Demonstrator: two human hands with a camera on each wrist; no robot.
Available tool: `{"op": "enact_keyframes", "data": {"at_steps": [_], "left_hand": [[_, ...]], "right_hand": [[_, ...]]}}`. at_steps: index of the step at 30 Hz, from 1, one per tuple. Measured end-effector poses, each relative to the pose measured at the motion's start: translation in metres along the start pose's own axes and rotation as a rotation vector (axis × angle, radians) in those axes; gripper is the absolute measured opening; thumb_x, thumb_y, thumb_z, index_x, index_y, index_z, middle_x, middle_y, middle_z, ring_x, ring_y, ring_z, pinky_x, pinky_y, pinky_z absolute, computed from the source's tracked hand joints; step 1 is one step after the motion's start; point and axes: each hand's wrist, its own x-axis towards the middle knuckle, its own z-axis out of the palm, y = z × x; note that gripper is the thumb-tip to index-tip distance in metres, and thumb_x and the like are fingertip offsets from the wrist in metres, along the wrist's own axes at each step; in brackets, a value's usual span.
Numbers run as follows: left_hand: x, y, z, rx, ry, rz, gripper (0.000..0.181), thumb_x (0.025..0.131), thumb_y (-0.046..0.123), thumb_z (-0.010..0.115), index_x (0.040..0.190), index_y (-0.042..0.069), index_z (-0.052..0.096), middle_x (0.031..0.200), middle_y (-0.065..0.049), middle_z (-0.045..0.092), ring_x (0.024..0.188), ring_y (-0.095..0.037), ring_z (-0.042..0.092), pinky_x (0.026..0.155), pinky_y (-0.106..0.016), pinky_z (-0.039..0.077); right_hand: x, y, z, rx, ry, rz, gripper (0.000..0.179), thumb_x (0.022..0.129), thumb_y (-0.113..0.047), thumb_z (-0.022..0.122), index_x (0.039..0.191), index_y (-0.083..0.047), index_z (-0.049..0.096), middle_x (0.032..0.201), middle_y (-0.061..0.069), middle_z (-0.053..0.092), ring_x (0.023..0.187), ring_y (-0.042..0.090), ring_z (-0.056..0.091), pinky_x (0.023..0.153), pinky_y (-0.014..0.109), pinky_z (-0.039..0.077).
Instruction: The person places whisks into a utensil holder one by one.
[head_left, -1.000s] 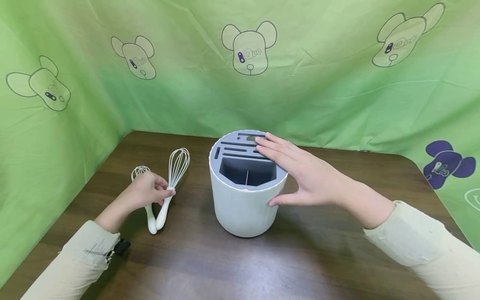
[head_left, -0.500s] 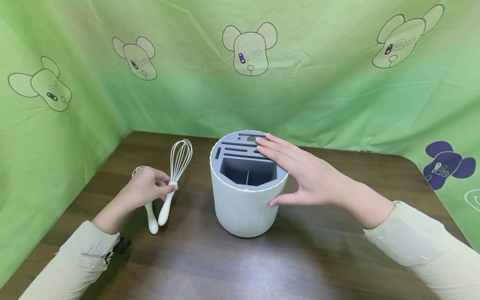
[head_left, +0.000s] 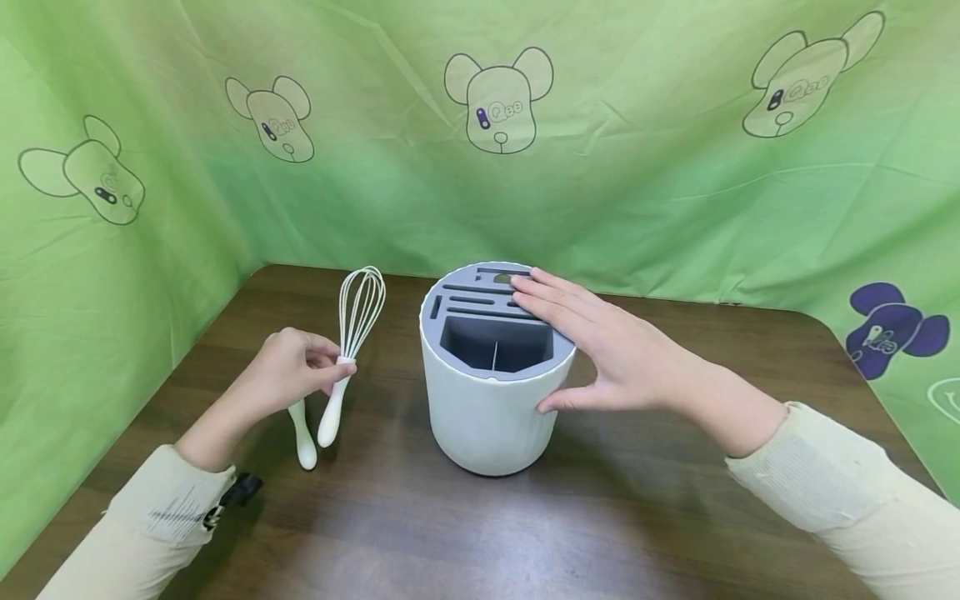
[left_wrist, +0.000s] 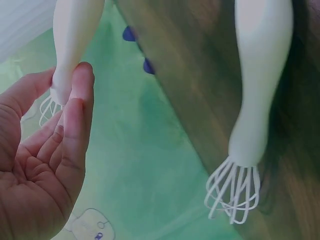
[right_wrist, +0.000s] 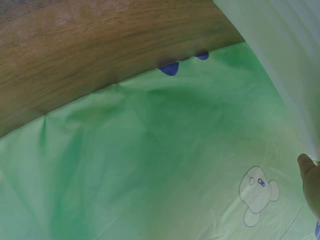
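Observation:
My left hand (head_left: pixel 291 371) pinches a white whisk (head_left: pixel 330 417) between thumb and fingers, just below its wires. The wire end points up and away. In the left wrist view, the pinched whisk (left_wrist: pixel 75 35) hangs apart from a second white whisk (left_wrist: pixel 260 90), which lies on the table. My left hand covers that second whisk's wire end in the head view; its handle (head_left: pixel 303 437) shows. My right hand (head_left: pixel 600 346) rests with straight fingers on the grey slotted lid (head_left: pixel 498 293) of a round white utensil holder (head_left: pixel 491 425), thumb against its side.
The brown wooden table (head_left: pixel 420 533) has green curtains (head_left: pixel 637 167) with bear-head drawings at its back and sides. In the lid's front, a large opening (head_left: pixel 465 337) is split by a thin divider.
My left hand has raised the whisk slightly up and away from the second whisk, whose handle end stays in place. My right hand has not moved from the holder.

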Motion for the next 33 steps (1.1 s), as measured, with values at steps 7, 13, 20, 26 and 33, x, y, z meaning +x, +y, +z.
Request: {"op": "enact_keyframes", "data": {"at_steps": [7,13,20,26,33], "left_hand": [[-0.001,0.009,-0.003,0.052,0.063,0.063,0.015,0.088,0.018,0.075,0.096,0.005,0.077,0.069,0.003,0.072,0.061,-0.009,0.064,0.056,-0.022,0.042],[-0.002,0.017,-0.009,0.065,0.108,0.081,0.018,0.087,0.019,0.076,0.096,0.003,0.076,0.070,0.002,0.073,0.064,-0.010,0.065,0.058,-0.022,0.045],[0.002,0.034,-0.020,0.090,0.155,0.143,0.019,0.086,0.019,0.077,0.096,0.003,0.076,0.072,0.000,0.074,0.064,-0.010,0.067,0.060,-0.022,0.047],[0.006,0.055,-0.031,0.093,0.190,0.198,0.019,0.087,0.020,0.077,0.097,0.005,0.077,0.075,-0.003,0.075,0.065,-0.010,0.068,0.058,-0.021,0.047],[0.007,0.077,-0.040,0.068,0.222,0.221,0.021,0.088,0.027,0.077,0.099,0.009,0.077,0.079,-0.002,0.076,0.069,-0.009,0.069,0.061,-0.018,0.047]], "right_hand": [[-0.001,0.000,-0.001,-0.008,-0.011,0.011,0.107,0.070,-0.056,0.084,0.152,-0.008,0.036,0.161,0.009,0.034,0.152,0.028,0.025,0.124,0.029,0.019],[0.000,0.001,-0.001,-0.011,-0.018,0.007,0.108,0.070,-0.058,0.084,0.153,-0.008,0.035,0.161,0.009,0.033,0.152,0.027,0.025,0.124,0.028,0.019],[0.000,0.002,0.000,-0.007,-0.018,0.010,0.109,0.070,-0.058,0.084,0.153,-0.009,0.035,0.161,0.008,0.033,0.152,0.027,0.024,0.124,0.028,0.018],[-0.001,0.002,0.001,-0.007,-0.009,0.002,0.109,0.070,-0.058,0.084,0.153,-0.008,0.035,0.161,0.009,0.033,0.152,0.028,0.025,0.124,0.028,0.018],[0.000,0.001,0.000,-0.004,-0.013,0.012,0.109,0.069,-0.058,0.085,0.153,-0.008,0.035,0.161,0.008,0.033,0.152,0.027,0.025,0.124,0.030,0.019]]}}
